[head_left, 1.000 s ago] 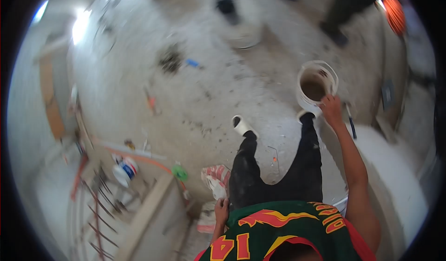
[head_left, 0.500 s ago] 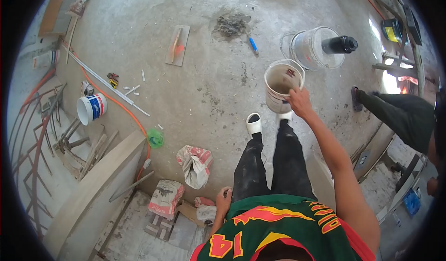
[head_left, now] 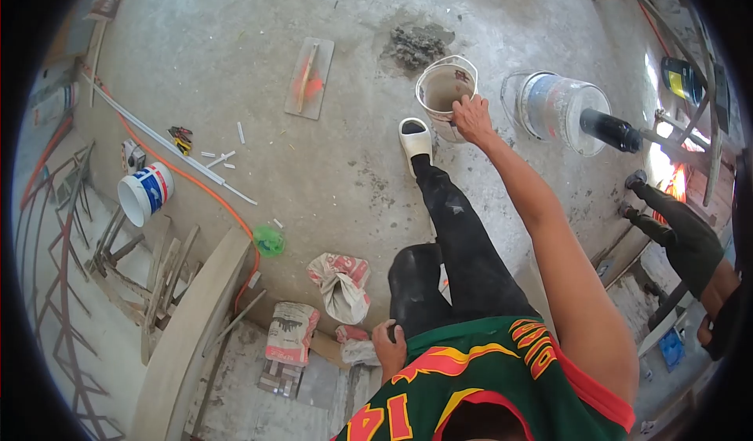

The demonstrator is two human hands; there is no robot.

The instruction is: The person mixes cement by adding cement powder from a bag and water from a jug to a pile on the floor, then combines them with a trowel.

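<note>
My right hand (head_left: pixel 472 119) is closed on the rim of a white bucket (head_left: pixel 445 125), at the side nearest me. The bucket's wire handle stands up over its far edge, and grey residue coats the inside. Just beyond it lies a dark mortar heap (head_left: pixel 418 46) on the floor. My left hand (head_left: pixel 389 342) hangs by my left thigh with its fingers curled; a small dark thing shows at the fingers, too small to name. An open cement sack (head_left: pixel 342 288) lies near that hand.
Right of the bucket stands a larger bucket (head_left: pixel 566 111) with a black bottle on it. A flat trowel (head_left: pixel 309 78) lies left of the mortar. An orange hose (head_left: pixel 188 170) runs along the left side. Another person's legs (head_left: pixel 667 225) are at the right.
The bucket in my right hand has moved forward and left, close to the mortar heap. My legs have shifted in a step. The blue-handled tool is no longer visible. The other person's legs have moved.
</note>
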